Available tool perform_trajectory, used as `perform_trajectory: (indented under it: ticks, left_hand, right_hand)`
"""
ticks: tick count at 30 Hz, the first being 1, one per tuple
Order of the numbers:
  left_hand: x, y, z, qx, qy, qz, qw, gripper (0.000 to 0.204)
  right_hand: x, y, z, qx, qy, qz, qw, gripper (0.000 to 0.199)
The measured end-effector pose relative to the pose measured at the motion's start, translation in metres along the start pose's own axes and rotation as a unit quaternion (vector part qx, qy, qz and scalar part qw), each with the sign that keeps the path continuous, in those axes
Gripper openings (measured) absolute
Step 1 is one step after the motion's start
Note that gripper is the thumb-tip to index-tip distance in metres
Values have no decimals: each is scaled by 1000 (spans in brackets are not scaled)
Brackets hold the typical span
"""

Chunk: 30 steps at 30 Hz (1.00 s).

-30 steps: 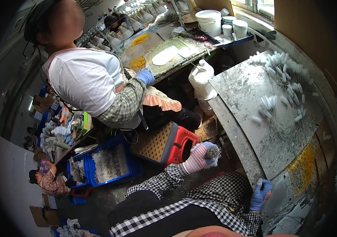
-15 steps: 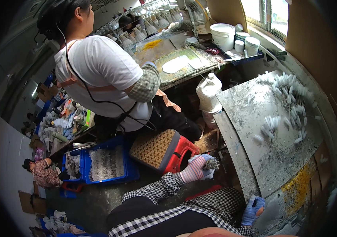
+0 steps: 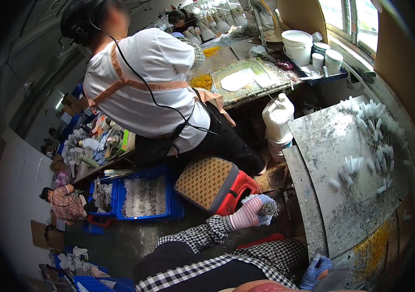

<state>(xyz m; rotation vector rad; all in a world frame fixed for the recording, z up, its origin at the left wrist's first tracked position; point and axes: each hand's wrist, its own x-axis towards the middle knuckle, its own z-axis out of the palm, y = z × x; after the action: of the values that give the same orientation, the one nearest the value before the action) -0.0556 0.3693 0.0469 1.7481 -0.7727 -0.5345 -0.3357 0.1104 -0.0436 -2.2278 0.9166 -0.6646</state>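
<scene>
My left hand (image 3: pixel 252 212), in a pink-striped glove, is closed round a bundle of thin wire stems (image 3: pixel 269 209), whose grey ends stick out past the fingers. Pale tufts show at the glove's edges. My right hand (image 3: pixel 316 271), in a blue glove, is beside the near edge of the grey board (image 3: pixel 309 126) with its fingers curled in. Whatever those fingers pinch, if anything, is too small to make out. White-tipped wire stems (image 3: pixel 370 129) lie in loose bunches on the board, with a smaller bunch (image 3: pixel 351 168) nearer its middle.
A red stool (image 3: pixel 239 192) with a patterned cushion (image 3: pixel 205 182) stands left of the board. Blue crates (image 3: pixel 174 209) hold pale bundles. A co-worker in a white shirt (image 3: pixel 144 73) stands at the far workbench (image 3: pixel 236 100). A white jug (image 3: pixel 278 117) and bucket (image 3: pixel 297 46) are nearby.
The whole view has shifted, moving the scene rightward. The co-worker has turned toward the bench and reaches farther away. My right hand has drawn slightly nearer me; my left still grips the stems.
</scene>
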Motion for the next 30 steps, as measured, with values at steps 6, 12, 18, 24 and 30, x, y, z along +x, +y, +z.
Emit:
perform_trajectory:
  ticks: [6, 12, 18, 24, 30]
  left_hand:
    - [-1, -10, -6, 58, 26, 56, 996, 31]
    - [4, -11, -7, 56, 21, 73, 996, 28]
    - [5, -8, -9, 43, 22, 70, 996, 26]
    - [3, -7, -11, 52, 27, 74, 996, 26]
    - [5, -4, -13, 67, 34, 78, 994, 26]
  right_hand:
    - [1, 5, -3, -102, -52, -5, 993, 35]
    - [-2, 15, 2, -44, -19, -8, 999, 29]
    - [-1, 3, 1, -46, -8, 13, 999, 26]
    - [0, 2, 1, -66, -16, 5, 998, 29]
    - [4, -5, -1, -43, -26, -7, 999, 29]
